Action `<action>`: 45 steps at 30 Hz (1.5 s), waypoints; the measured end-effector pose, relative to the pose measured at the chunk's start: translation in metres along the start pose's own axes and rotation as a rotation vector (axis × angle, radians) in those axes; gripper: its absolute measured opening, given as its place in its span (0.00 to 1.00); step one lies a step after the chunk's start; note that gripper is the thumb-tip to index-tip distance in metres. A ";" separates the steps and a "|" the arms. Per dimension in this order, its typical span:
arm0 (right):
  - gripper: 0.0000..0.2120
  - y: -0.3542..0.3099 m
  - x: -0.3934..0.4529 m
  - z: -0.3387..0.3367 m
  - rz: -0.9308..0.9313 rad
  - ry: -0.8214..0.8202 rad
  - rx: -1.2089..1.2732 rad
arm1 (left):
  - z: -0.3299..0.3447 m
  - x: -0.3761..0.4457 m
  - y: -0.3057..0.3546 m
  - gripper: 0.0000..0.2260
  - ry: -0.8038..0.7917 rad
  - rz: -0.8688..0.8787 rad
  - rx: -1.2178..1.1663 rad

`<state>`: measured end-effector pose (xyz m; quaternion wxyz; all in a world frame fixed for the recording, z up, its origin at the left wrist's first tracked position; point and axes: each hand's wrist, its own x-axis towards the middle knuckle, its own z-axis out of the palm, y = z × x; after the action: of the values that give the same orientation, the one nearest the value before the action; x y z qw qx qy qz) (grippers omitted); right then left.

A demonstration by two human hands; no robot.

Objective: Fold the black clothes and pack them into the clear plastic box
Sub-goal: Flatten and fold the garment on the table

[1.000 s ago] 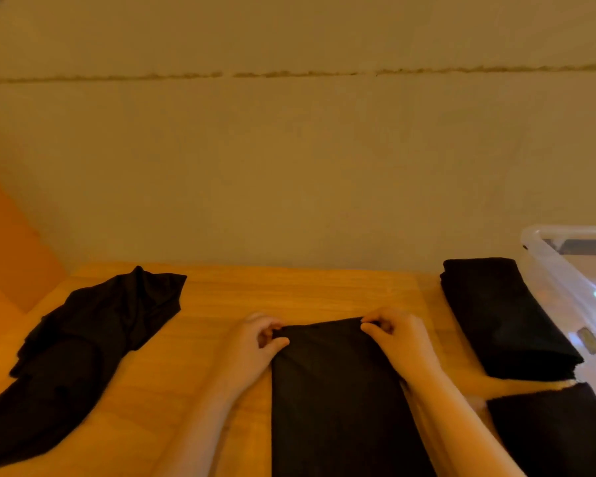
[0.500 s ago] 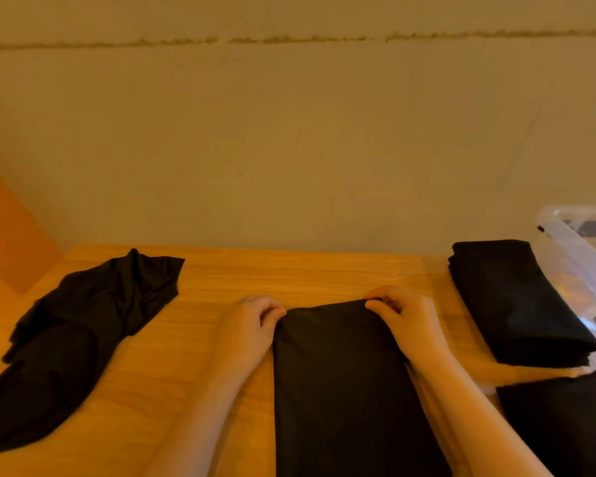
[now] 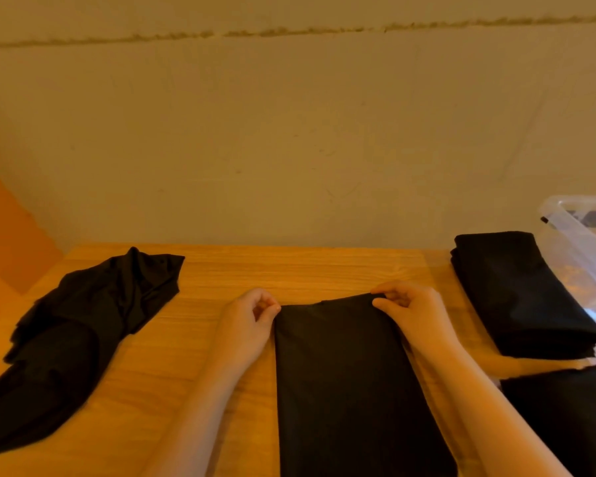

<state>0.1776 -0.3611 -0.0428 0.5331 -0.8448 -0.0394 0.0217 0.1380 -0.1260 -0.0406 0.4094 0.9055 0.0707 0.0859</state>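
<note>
Black garment (image 3: 351, 390), long flat strip, far corners in left grip (image 3: 246, 325) and right grip (image 3: 415, 315).

A long, narrow black garment (image 3: 355, 390) is lying flat down the middle of the wooden table, its far corners being pinched. A crumpled black garment (image 3: 73, 342) is sprawling unfolded at the left, while a folded black stack (image 3: 520, 294) and another black piece (image 3: 572, 418) are sitting at the right, just beside the clear plastic box (image 3: 578, 228).
</note>
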 end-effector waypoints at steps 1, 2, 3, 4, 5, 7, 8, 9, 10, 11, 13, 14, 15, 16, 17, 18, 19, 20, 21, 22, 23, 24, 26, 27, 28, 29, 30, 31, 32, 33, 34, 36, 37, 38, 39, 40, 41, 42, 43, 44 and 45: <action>0.09 -0.001 0.000 0.000 -0.009 0.013 -0.011 | 0.000 0.000 0.002 0.10 0.020 0.007 -0.024; 0.09 -0.003 -0.001 0.000 -0.024 0.030 -0.021 | 0.000 -0.001 0.003 0.10 0.053 0.017 -0.056; 0.09 -0.005 -0.001 -0.001 -0.047 0.053 -0.028 | 0.000 -0.001 0.006 0.10 0.092 0.031 -0.092; 0.09 -0.007 -0.001 -0.002 -0.072 0.077 -0.038 | -0.001 -0.002 0.008 0.11 0.129 0.047 -0.129; 0.10 -0.009 0.000 -0.002 -0.094 0.100 -0.052 | -0.001 -0.003 0.011 0.11 0.154 0.054 -0.159; 0.11 -0.010 0.004 -0.001 -0.118 0.134 -0.080 | 0.002 -0.002 0.010 0.10 0.174 0.030 -0.172; 0.12 -0.008 0.006 0.001 -0.122 0.144 -0.099 | 0.005 0.001 0.008 0.09 0.169 0.006 -0.155; 0.13 -0.005 0.008 0.004 -0.123 0.144 -0.131 | 0.008 0.003 0.006 0.07 0.145 -0.023 -0.121; 0.15 -0.001 0.010 0.006 -0.120 0.134 -0.169 | 0.012 0.006 0.003 0.06 0.108 -0.047 -0.058; 0.16 0.002 0.012 0.008 -0.111 0.118 -0.202 | 0.015 0.007 0.001 0.09 0.069 -0.049 0.019; 0.18 0.005 0.014 0.009 -0.092 0.102 -0.235 | 0.019 0.009 -0.001 0.13 0.020 -0.015 0.136; 0.18 0.005 0.014 0.009 -0.096 0.099 -0.249 | 0.019 0.009 -0.001 0.13 0.019 0.005 0.164; 0.18 0.005 0.014 0.008 -0.109 0.089 -0.277 | 0.019 0.008 0.000 0.12 0.025 0.019 0.179; 0.19 0.004 0.013 0.008 -0.129 0.068 -0.320 | 0.019 0.007 -0.001 0.11 0.037 0.032 0.181; 0.20 0.004 0.013 0.008 -0.150 0.036 -0.375 | 0.018 0.006 -0.002 0.10 0.047 0.042 0.178; 0.20 0.004 0.012 0.008 -0.166 -0.005 -0.434 | 0.019 0.006 -0.002 0.09 0.053 0.050 0.176; 0.20 0.003 0.011 0.008 -0.178 -0.045 -0.484 | 0.019 0.005 -0.003 0.08 0.057 0.060 0.176; 0.19 0.003 0.011 0.008 -0.190 -0.074 -0.506 | 0.020 0.005 -0.003 0.07 0.056 0.071 0.174; 0.17 0.002 0.011 0.007 -0.200 -0.086 -0.503 | 0.020 0.005 -0.002 0.07 0.054 0.071 0.161; 0.16 0.001 0.011 0.007 -0.202 -0.086 -0.488 | 0.019 0.005 -0.002 0.07 0.051 0.064 0.136; 0.15 0.000 0.010 0.006 -0.193 -0.078 -0.466 | 0.018 0.006 -0.002 0.06 0.049 0.055 0.106; 0.14 -0.001 0.010 0.006 -0.177 -0.067 -0.440 | 0.017 0.007 -0.002 0.05 0.047 0.046 0.082; 0.13 -0.002 0.008 0.005 -0.148 -0.043 -0.384 | 0.014 0.007 -0.001 0.04 0.047 0.030 0.059; 0.13 -0.002 0.008 0.005 -0.136 -0.029 -0.360 | 0.014 0.007 -0.001 0.04 0.050 0.029 0.055; 0.12 -0.002 0.007 0.005 -0.131 -0.010 -0.336 | 0.013 0.006 0.000 0.04 0.055 0.035 0.055; 0.12 -0.001 0.007 0.006 -0.130 0.010 -0.318 | 0.013 0.006 0.000 0.03 0.062 0.043 0.058; 0.11 0.000 0.007 0.006 -0.128 0.029 -0.312 | 0.013 0.005 0.001 0.02 0.071 0.050 0.064; 0.11 0.000 0.007 0.005 -0.126 0.045 -0.317 | 0.013 0.004 0.001 0.02 0.083 0.054 0.074; 0.11 0.000 0.008 0.005 -0.122 0.061 -0.321 | 0.013 0.004 0.001 0.01 0.099 0.058 0.092; 0.11 0.001 0.008 0.004 -0.116 0.073 -0.319 | 0.013 0.004 0.000 0.01 0.122 0.065 0.116; 0.11 0.001 0.009 0.003 -0.111 0.078 -0.311 | 0.012 0.004 0.000 0.02 0.146 0.073 0.138; 0.12 0.002 0.010 0.001 -0.106 0.075 -0.293 | 0.010 0.004 0.000 0.04 0.177 0.083 0.146; 0.12 0.002 0.010 -0.001 -0.104 0.070 -0.286 | 0.010 0.003 0.001 0.05 0.174 0.079 0.129; 0.13 0.003 0.011 -0.001 -0.105 0.067 -0.280 | 0.010 0.003 0.002 0.06 0.163 0.070 0.099; 0.12 0.004 0.011 -0.002 -0.106 0.067 -0.277 | 0.010 0.003 0.003 0.06 0.145 0.058 0.062; 0.12 0.004 0.011 -0.001 -0.108 0.074 -0.271 | 0.011 0.003 0.004 0.07 0.127 0.047 0.024; 0.12 0.004 0.011 -0.001 -0.111 0.085 -0.262 | 0.012 0.003 0.005 0.07 0.118 0.039 -0.012; 0.12 0.003 0.010 -0.001 -0.119 0.100 -0.247 | 0.012 0.003 0.006 0.08 0.120 0.036 -0.047; 0.11 0.001 0.009 -0.002 -0.131 0.117 -0.231 | 0.012 0.002 0.007 0.09 0.137 0.040 -0.085; 0.11 -0.002 0.008 -0.002 -0.150 0.133 -0.219 | 0.011 0.002 0.009 0.09 0.166 0.053 -0.129; 0.11 -0.005 0.007 -0.004 -0.177 0.145 -0.217 | 0.010 0.001 0.010 0.09 0.198 0.071 -0.176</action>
<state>0.1849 -0.3619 -0.0360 0.4399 -0.8901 -0.0771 -0.0909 0.1420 -0.1394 -0.0389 0.4750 0.8552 0.0710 0.1949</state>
